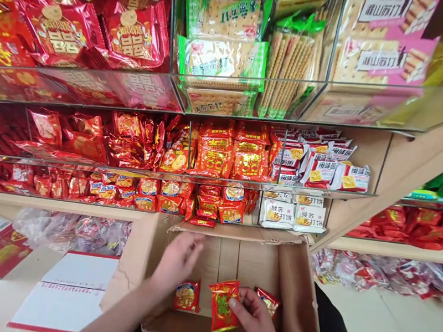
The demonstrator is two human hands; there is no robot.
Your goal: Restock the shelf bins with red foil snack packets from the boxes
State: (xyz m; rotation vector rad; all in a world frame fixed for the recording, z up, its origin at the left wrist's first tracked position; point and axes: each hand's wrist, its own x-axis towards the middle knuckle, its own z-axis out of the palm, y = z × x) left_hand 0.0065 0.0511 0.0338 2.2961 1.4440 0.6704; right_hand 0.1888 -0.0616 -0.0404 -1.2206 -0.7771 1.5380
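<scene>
Right hand (258,320) has its fingers pinched on a small shiny red plastic packet with green lettering (220,306), held over an open brown cardboard box (296,290). Left hand (178,257) is over the box's left side, fingers loosely curled, but it's pretty blurry so I can't tell if they're holding anything. There's a small red packet with a blue patch (187,296) left of the held one, and another small red packet (270,303) partly hidden behind the right hand. White rectangular cracker packets (293,215) sit on the shelf just beyond the box.
</scene>
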